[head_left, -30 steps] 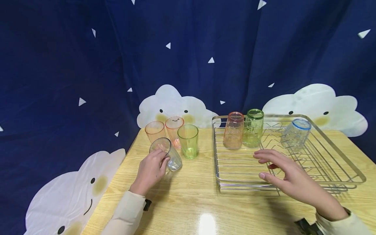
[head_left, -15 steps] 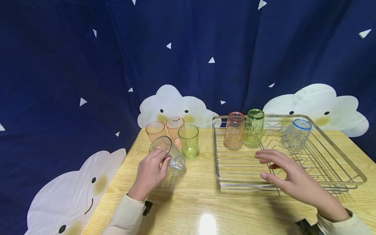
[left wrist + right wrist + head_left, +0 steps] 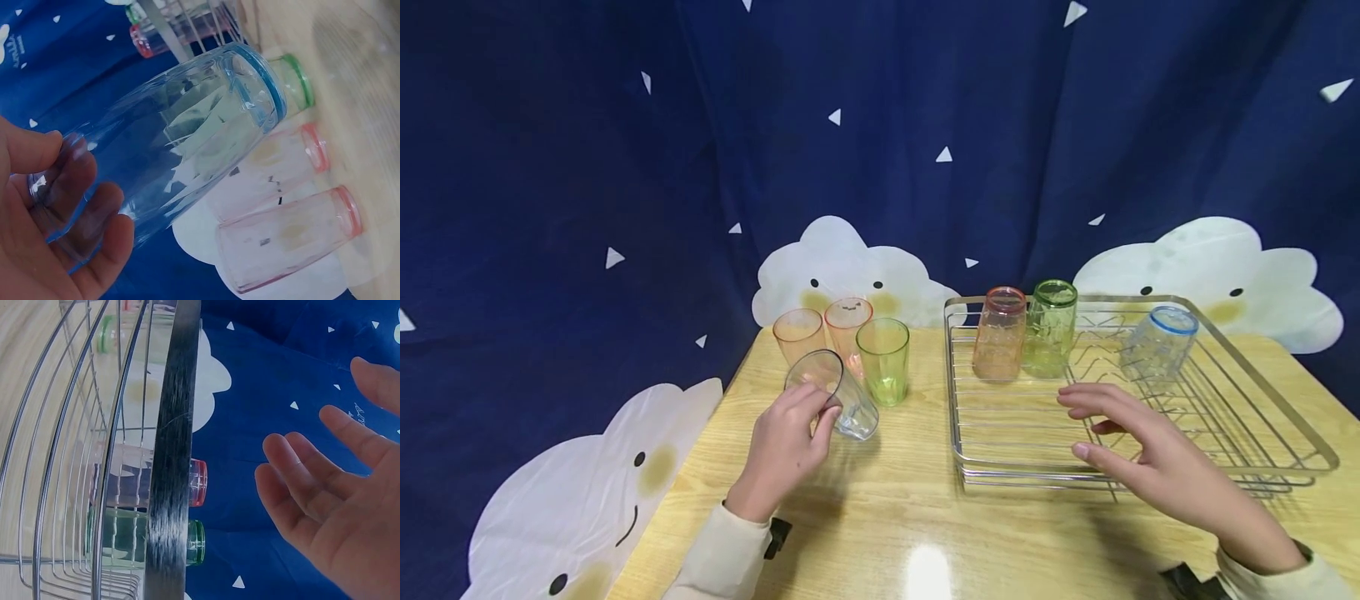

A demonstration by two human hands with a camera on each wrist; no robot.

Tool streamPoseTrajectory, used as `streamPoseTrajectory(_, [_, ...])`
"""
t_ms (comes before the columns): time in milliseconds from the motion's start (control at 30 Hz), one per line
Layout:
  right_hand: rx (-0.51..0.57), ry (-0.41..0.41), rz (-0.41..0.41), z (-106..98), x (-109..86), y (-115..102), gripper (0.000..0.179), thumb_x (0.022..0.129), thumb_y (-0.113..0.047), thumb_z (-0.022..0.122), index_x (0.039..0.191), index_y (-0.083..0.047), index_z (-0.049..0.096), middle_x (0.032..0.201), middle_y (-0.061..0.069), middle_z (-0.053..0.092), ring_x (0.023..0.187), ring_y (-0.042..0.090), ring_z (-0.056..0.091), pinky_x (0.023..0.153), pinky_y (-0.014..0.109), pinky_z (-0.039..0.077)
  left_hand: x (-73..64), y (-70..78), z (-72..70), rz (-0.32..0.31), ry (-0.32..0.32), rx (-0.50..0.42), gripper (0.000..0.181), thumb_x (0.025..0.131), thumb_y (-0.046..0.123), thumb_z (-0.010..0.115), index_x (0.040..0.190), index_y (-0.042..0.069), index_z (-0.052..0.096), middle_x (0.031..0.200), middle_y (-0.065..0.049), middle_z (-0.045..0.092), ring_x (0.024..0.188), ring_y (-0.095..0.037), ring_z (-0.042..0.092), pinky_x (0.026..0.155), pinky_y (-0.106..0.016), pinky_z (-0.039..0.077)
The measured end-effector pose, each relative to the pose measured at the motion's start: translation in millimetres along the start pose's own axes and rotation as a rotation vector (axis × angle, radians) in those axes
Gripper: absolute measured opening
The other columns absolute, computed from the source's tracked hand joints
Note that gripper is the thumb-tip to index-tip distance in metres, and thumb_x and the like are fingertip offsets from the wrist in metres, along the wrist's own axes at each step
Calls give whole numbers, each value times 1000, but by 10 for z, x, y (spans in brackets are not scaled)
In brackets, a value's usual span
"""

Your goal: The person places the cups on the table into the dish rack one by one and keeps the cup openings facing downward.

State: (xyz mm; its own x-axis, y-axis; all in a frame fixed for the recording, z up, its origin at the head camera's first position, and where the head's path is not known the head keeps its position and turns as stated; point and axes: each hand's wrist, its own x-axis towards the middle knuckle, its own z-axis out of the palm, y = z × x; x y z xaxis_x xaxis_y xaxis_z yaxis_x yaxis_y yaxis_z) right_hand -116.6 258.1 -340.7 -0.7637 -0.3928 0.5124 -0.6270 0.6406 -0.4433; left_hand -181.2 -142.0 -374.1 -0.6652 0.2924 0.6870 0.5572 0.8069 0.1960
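My left hand [image 3: 790,446] pinches the rim of a clear bluish drinking glass [image 3: 854,408], fingers inside the mouth and thumb outside. The glass tilts, mouth toward the hand and base to the right; its blue base [image 3: 259,90] shows large in the left wrist view. Behind it stand two pink-orange glasses [image 3: 797,330] and a green glass [image 3: 883,363], mouths up. Over the front of a wire dish rack [image 3: 957,400] hovers my right hand [image 3: 1150,450], fingers relaxed and spread, holding nothing.
Upside down in the rack are a red-based glass [image 3: 1000,337] and a green-based glass [image 3: 1051,333] at the back left. A blue-based glass [image 3: 1159,343] leans at the right. A dark blue curtain [image 3: 880,108] hangs behind the wooden table [image 3: 880,508].
The held glass has shifted slightly right, its base swinging further right and tilting more. The right hand stays almost in place above the rack.
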Motion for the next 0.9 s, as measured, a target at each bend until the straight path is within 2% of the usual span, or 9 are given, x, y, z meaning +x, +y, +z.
streamPoseTrajectory(167, [-10,-6,15,17,-15,20,58,82,3,74,133,-22,59,137,-20,51,111,-3,56,80,15,52,5,51,-46,23,16,-16,10,85,11,74,80,16,68,78,7,62,77,-14,59,62,-30,52])
streamPoseTrajectory(500, [8,-7,9,11,-3,-12,58,82,4,73,132,-21,59,138,-17,52,113,-3,56,82,12,51,20,167,-173,104,99,-76,10,84,10,73,79,15,67,75,7,59,74,-10,54,62,-26,49])
streamPoseTrajectory(900, [11,-9,-8,-8,7,-59,60,81,5,74,133,-20,58,138,-17,52,111,-3,57,82,12,51,36,238,-228,121,135,-139,9,84,7,73,81,14,69,76,7,62,75,-8,56,64,-23,50])
